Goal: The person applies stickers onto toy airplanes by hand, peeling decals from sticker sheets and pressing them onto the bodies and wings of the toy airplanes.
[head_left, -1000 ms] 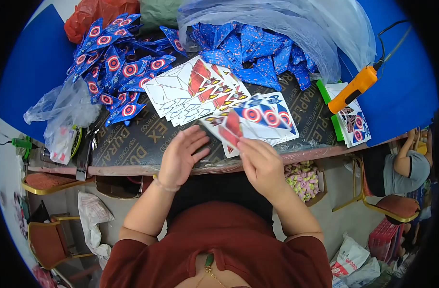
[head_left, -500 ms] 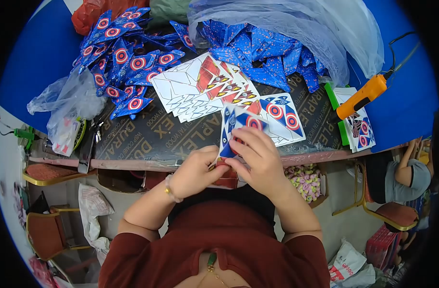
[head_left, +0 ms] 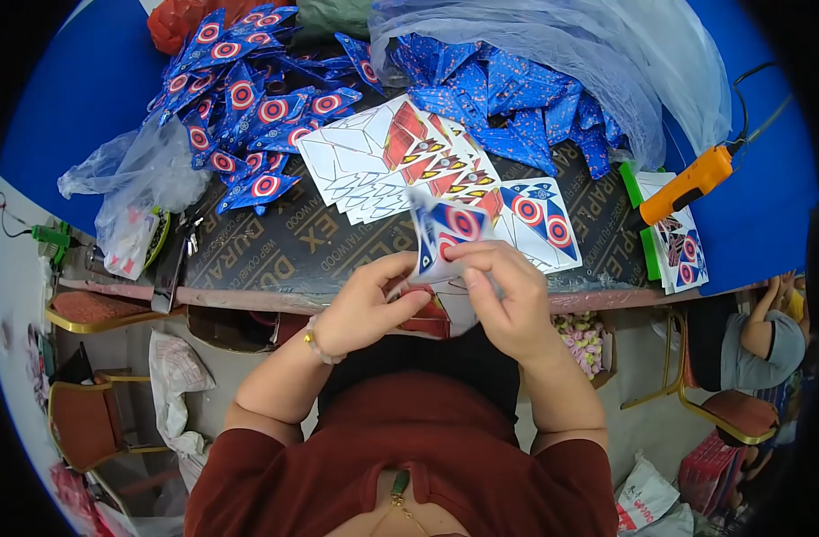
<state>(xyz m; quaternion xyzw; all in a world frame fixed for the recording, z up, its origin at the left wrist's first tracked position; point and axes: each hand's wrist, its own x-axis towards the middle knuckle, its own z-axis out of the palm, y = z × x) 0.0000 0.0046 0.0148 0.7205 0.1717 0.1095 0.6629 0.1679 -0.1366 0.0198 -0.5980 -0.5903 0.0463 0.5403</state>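
My left hand (head_left: 374,304) is closed on a sticker sheet (head_left: 464,224) at the table's front edge. The sheet is bent and slightly blurred, with red, white and blue ring prints on its upper part and a dark red print on its lower part. My right hand (head_left: 514,300) is at the sheet's right side, its fingers curled with the tips pressed on a ring print. Just beyond lie fanned sheets (head_left: 360,157) with red and eye prints, beside another sheet with ring prints (head_left: 528,210).
Blue folded pieces with ring stickers (head_left: 239,107) are heaped at the back left. Plain speckled blue pieces (head_left: 517,125) spill from a clear plastic bag (head_left: 606,54). An orange tool (head_left: 691,183) stands over a green-edged stack at right. A clear bag (head_left: 159,170) lies left.
The sheet has turned and bent between my hands. My right hand has shifted slightly right and down, its fingertips now at the sheet's ring print; the view has shifted a little.
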